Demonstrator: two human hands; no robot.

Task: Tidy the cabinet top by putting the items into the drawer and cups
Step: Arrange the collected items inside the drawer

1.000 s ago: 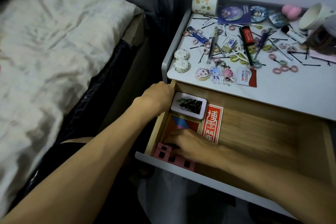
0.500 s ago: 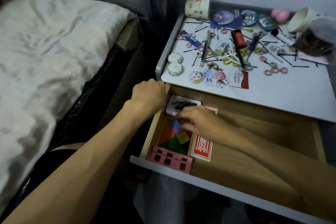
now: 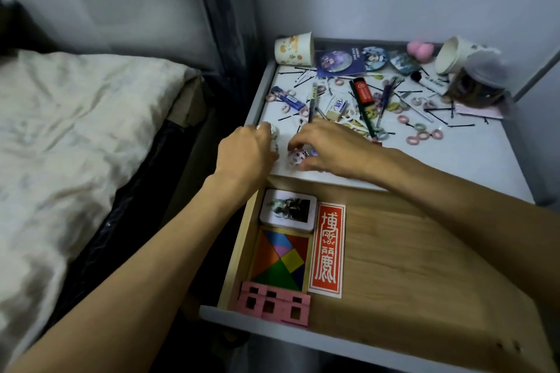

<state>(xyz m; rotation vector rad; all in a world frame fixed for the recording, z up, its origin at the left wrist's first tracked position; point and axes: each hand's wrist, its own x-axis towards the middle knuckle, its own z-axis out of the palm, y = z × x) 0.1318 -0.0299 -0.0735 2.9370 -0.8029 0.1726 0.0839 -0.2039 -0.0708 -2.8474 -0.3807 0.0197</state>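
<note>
We see the open wooden drawer (image 3: pixel 409 266) under the smooth white surface (image 3: pixel 454 160) littered with thin hairpins (image 3: pixel 462 125), where our left hand (image 3: pixel 248 148) curls around round white cases (image 3: pixel 274 131) and our right hand (image 3: pixel 330 145) pinches a small cartoon charm (image 3: pixel 294 158) at its front edge.

single head-worn view, wide-angle. it looks forward and sharply down from above the open drawer (image 3: pixel 394 251), facing the wall behind the cabinet top (image 3: pixel 472 157). close range: both forearms enter from the bottom corners. left hand (image 3: pixel 245 148) and right hand (image 3: pixel 330 145) sit near frame centre, beside a keychain charm (image 3: pixel 295 157) at the cabinet's front edge. drawer fills the lower right and the bed (image 3: pixel 75 130) takes the left side. straight edges bow toward the frame borders.
</note>
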